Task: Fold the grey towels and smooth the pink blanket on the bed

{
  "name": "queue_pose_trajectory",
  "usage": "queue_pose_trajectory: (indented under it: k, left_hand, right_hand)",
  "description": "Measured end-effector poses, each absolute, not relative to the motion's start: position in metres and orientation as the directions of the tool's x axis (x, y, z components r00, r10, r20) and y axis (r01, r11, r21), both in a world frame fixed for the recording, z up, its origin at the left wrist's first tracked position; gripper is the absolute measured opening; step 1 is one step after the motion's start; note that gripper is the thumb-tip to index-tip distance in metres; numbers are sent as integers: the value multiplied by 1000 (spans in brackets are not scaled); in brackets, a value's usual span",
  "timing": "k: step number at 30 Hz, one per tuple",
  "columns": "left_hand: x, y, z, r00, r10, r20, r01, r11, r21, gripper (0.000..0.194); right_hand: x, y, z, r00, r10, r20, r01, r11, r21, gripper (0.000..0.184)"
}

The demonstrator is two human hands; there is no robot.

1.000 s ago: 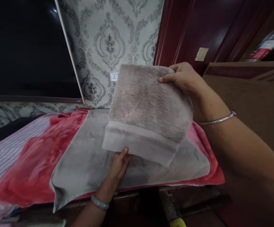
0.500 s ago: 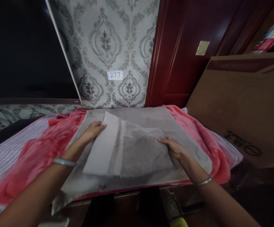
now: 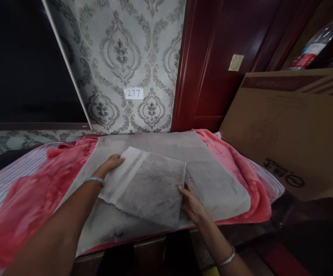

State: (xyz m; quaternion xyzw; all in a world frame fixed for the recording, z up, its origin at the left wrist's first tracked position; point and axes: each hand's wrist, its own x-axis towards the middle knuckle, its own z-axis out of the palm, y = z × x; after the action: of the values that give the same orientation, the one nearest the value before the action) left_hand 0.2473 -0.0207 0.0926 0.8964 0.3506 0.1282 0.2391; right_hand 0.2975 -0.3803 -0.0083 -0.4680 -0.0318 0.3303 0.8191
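Note:
A folded grey towel [image 3: 155, 184] with a white end and pale stripes lies at a slant above a larger grey cloth. At its upper left edge, my left hand [image 3: 114, 161] pinches the white part, with the thumb on top. My right hand [image 3: 192, 203] grips the right edge, thumb on the upper face and the other fingers partly hidden under it. Beneath both hands the large grey cloth [image 3: 218, 184] is spread out nearly flat, with slight wrinkles.
A rumpled pink blanket [image 3: 48, 180] and a striped sheet [image 3: 14, 165] lie below the grey cloth. A large cardboard box [image 3: 293, 130] stands on the right, with a plastic bottle [image 3: 313, 50] behind it. A dark screen [image 3: 31, 69] is at the left, beside the patterned wall [image 3: 120, 65].
The towel has turned, its right edge swinging toward me, and less of its white end shows. My right hand has moved left and nearer with it. The view has shifted slightly right.

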Motion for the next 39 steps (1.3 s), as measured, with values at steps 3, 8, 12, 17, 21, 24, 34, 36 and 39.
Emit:
queue_pose_trajectory:
  k: [3, 8, 12, 17, 21, 24, 34, 36, 39]
  left_hand:
    - [245, -18, 78, 730, 681, 52, 588, -665, 461, 28]
    - [263, -8, 102, 746, 651, 144, 567, -733, 377, 35]
    - [288, -13, 135, 756, 607, 246, 520, -785, 337, 44]
    - [307, -43, 134, 770, 508, 386, 490, -858, 151, 49]
    - [287, -61, 100, 843, 476, 249, 446, -879, 170, 59]
    - [248, -65, 66, 856, 449, 256, 399, -889, 225, 58]
    - [100, -127, -1, 586, 796, 151, 130, -277, 952, 68]
    - [91, -145, 4, 566, 824, 3, -3, -2, 1000, 73]
    - [86, -163, 13, 588, 788, -184, -90, 290, 953, 78]
  right_hand:
    - [301, -380, 0, 761, 597, -254, -514, 316, -798, 88]
    - [287, -367, 13, 880, 457, -133, -369, 479, -796, 105]
    - [254, -349, 11, 852, 472, -227, -477, 520, -708, 111]
    - [230, -333, -1, 795, 547, -263, -574, 536, -619, 96]
    - [235, -335, -7, 763, 585, -275, -615, 526, -588, 89]
    - [248, -342, -6, 769, 576, -277, -613, 539, -578, 86]
    - [300, -355, -1, 847, 477, -235, -493, 539, -683, 70]
    - [309, -356, -2, 839, 498, -217, -480, 492, -726, 61]
    - [325, -358, -5, 833, 518, -195, -452, 433, -780, 51]
